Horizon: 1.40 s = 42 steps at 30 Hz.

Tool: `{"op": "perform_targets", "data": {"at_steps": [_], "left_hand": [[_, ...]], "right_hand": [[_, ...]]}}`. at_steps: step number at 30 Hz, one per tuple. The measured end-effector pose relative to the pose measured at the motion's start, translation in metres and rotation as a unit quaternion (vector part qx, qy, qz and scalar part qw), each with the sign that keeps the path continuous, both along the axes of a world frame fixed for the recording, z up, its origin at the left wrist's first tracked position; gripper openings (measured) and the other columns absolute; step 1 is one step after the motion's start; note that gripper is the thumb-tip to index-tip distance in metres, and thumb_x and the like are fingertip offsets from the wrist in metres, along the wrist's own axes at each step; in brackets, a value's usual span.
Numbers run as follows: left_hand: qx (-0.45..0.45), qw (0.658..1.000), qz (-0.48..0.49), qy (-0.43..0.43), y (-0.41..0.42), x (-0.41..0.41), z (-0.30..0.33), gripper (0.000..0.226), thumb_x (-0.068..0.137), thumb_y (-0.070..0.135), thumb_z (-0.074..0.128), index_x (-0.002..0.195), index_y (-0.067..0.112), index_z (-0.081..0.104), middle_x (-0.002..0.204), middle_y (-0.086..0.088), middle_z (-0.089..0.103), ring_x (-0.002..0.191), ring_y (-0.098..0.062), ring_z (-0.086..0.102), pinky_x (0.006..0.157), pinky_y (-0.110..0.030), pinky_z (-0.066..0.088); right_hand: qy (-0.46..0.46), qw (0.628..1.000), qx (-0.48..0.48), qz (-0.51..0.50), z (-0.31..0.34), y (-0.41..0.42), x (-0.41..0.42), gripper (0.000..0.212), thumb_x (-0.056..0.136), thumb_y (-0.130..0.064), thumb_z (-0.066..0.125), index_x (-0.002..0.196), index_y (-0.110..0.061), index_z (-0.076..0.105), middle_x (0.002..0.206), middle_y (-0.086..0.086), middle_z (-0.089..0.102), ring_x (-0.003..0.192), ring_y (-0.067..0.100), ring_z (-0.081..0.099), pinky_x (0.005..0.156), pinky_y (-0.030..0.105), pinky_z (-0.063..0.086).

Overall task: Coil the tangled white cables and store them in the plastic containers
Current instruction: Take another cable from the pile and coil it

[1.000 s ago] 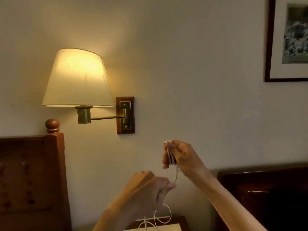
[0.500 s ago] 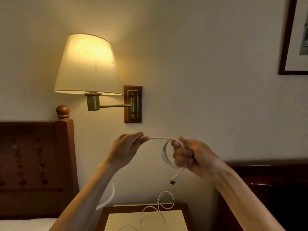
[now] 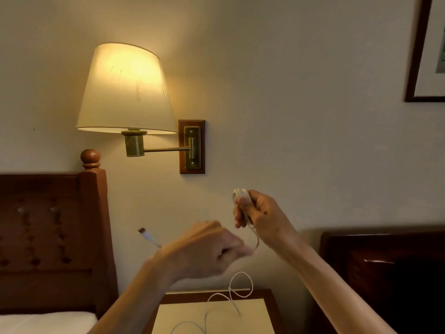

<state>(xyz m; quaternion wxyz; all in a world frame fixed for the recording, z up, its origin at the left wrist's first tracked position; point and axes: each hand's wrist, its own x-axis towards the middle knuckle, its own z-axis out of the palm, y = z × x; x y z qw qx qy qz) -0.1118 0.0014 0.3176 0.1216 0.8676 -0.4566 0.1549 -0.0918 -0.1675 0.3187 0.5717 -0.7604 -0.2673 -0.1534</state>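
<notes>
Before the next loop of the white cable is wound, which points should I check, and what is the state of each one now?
1. Right hand grips the coiled cable: ok.
2. Left hand holds the strand: cannot tell, blurred.
3. Free connector end swings clear of the lamp: ok.
4. Second cable on the nightstand already coiled: not ok.
5. Plastic container within reach: cannot tell, none in view.

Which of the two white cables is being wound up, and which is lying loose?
The cable in the right hand, bunched into loops, is being wound; the left hand holds its free stretch. The other cable lies loose on the nightstand, untouched.
</notes>
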Motion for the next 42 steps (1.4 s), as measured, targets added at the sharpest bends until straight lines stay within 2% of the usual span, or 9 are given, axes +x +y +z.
{"op": "perform_targets", "data": {"at_steps": [3, 6, 14, 20, 26, 29, 34, 37, 42], "left_hand": [[-0.102, 0.985, -0.041, -0.135, 0.013, 0.004, 0.018, 0.033, 0.100, 0.041, 0.043, 0.080, 0.024, 0.064, 0.056, 0.021, 0.042, 0.044, -0.004, 0.046, 0.047, -0.014, 0.036], [-0.174, 0.969, -0.031, -0.171, 0.021, 0.018, 0.022, 0.032, 0.099, 0.038, 0.045, 0.077, 0.023, 0.062, 0.056, 0.023, 0.039, 0.045, -0.001, 0.045, 0.049, -0.011, 0.033], [-0.323, 0.944, -0.036, -0.052, 0.014, 0.043, -0.001, 0.043, 0.093, 0.044, 0.050, 0.071, 0.009, 0.062, 0.057, 0.005, 0.053, 0.050, -0.008, 0.047, 0.050, -0.015, 0.035], [-0.366, 0.930, -0.025, 0.027, 0.025, 0.053, -0.024, 0.030, 0.094, 0.050, 0.046, 0.078, 0.027, 0.056, 0.064, 0.014, 0.049, 0.058, -0.005, 0.042, 0.053, -0.017, 0.034], [-0.414, 0.905, 0.037, 0.092, 0.041, 0.070, -0.082, 0.026, 0.099, 0.034, 0.043, 0.097, 0.018, 0.064, 0.085, -0.003, 0.060, 0.072, -0.024, 0.056, 0.063, -0.046, 0.047], [-0.394, 0.908, 0.084, 0.115, 0.026, 0.063, -0.085, 0.024, 0.100, 0.022, 0.045, 0.095, 0.024, 0.068, 0.092, -0.001, 0.060, 0.074, -0.020, 0.058, 0.061, -0.040, 0.049], [-0.573, 0.748, 0.053, 0.332, 0.008, 0.041, -0.039, 0.023, 0.097, 0.013, 0.052, 0.094, 0.004, 0.073, 0.072, -0.009, 0.062, 0.060, -0.015, 0.055, 0.056, -0.026, 0.049], [-0.597, 0.674, 0.015, 0.434, -0.001, 0.035, -0.027, 0.027, 0.096, 0.022, 0.054, 0.089, 0.004, 0.074, 0.072, -0.007, 0.060, 0.061, -0.015, 0.051, 0.060, -0.029, 0.044], [-0.550, 0.622, -0.012, 0.557, -0.017, 0.023, -0.031, 0.026, 0.087, 0.031, 0.054, 0.069, 0.018, 0.068, 0.078, -0.005, 0.053, 0.074, -0.019, 0.048, 0.067, -0.033, 0.037]], "right_hand": [[0.012, 0.999, -0.045, 0.027, -0.008, 0.002, -0.007, 0.027, 0.103, -0.021, 0.039, 0.093, -0.006, 0.059, 0.068, -0.002, 0.059, 0.062, 0.009, 0.056, 0.059, 0.018, 0.046], [0.046, 0.997, -0.030, 0.062, -0.011, 0.003, -0.013, 0.030, 0.104, -0.023, 0.037, 0.093, -0.005, 0.057, 0.064, -0.001, 0.053, 0.059, 0.012, 0.048, 0.058, 0.022, 0.042], [0.148, 0.980, 0.046, 0.125, -0.003, 0.001, -0.017, 0.039, 0.104, -0.019, 0.033, 0.075, -0.012, 0.058, 0.056, -0.003, 0.037, 0.053, 0.012, 0.032, 0.054, 0.026, 0.032], [0.217, 0.950, 0.134, 0.180, 0.003, -0.010, -0.015, 0.037, 0.100, -0.010, 0.027, 0.073, -0.008, 0.052, 0.053, -0.004, 0.029, 0.048, 0.012, 0.025, 0.049, 0.025, 0.026], [0.271, 0.906, 0.231, 0.230, 0.009, -0.024, -0.007, 0.037, 0.098, -0.014, 0.030, 0.069, -0.010, 0.052, 0.059, -0.003, 0.017, 0.051, 0.011, 0.014, 0.050, 0.026, 0.020], [0.291, 0.889, 0.257, 0.242, 0.008, -0.021, 0.000, 0.038, 0.099, -0.014, 0.029, 0.069, -0.010, 0.053, 0.058, -0.004, 0.017, 0.050, 0.010, 0.012, 0.048, 0.025, 0.021], [0.305, 0.881, 0.262, 0.249, 0.006, -0.015, 0.002, 0.036, 0.098, -0.012, 0.028, 0.071, -0.010, 0.051, 0.057, -0.005, 0.018, 0.051, 0.010, 0.012, 0.048, 0.024, 0.022], [0.303, 0.879, 0.267, 0.252, 0.006, -0.012, 0.000, 0.034, 0.099, -0.012, 0.028, 0.073, -0.009, 0.050, 0.058, -0.004, 0.020, 0.051, 0.010, 0.014, 0.048, 0.024, 0.025], [0.283, 0.905, 0.246, 0.202, 0.005, -0.008, 0.000, 0.035, 0.101, -0.012, 0.026, 0.073, -0.008, 0.049, 0.058, -0.003, 0.020, 0.049, 0.010, 0.016, 0.046, 0.023, 0.025]]}}
